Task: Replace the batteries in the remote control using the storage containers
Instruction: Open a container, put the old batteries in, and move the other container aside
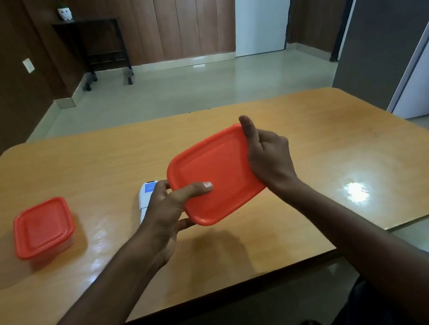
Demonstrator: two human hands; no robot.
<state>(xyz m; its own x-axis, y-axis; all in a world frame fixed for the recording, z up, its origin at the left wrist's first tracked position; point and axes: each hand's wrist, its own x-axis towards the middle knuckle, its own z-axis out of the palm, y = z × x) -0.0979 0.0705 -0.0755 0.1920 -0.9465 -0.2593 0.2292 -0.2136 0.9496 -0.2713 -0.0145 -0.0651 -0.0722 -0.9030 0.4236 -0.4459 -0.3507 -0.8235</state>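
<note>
I hold a storage container with an orange lid [218, 173] tilted above the middle of the wooden table [324, 171]. My left hand [169, 213] grips its near left edge, thumb lying on the lid. My right hand [269, 161] clasps its right side, thumb up at the far corner. The container's body under the lid is hidden. A white remote control [147, 195] with a blue label lies on the table just behind my left hand, partly covered by it. A second orange-lidded clear container [43, 227] sits shut on the table at the left.
The table's near edge runs across in front of my lap. A bright light glare marks the table at the right. Beyond the far edge is tiled floor, a black wheeled stand [104, 47] at the back left and a grey cabinet [396, 15] at the right.
</note>
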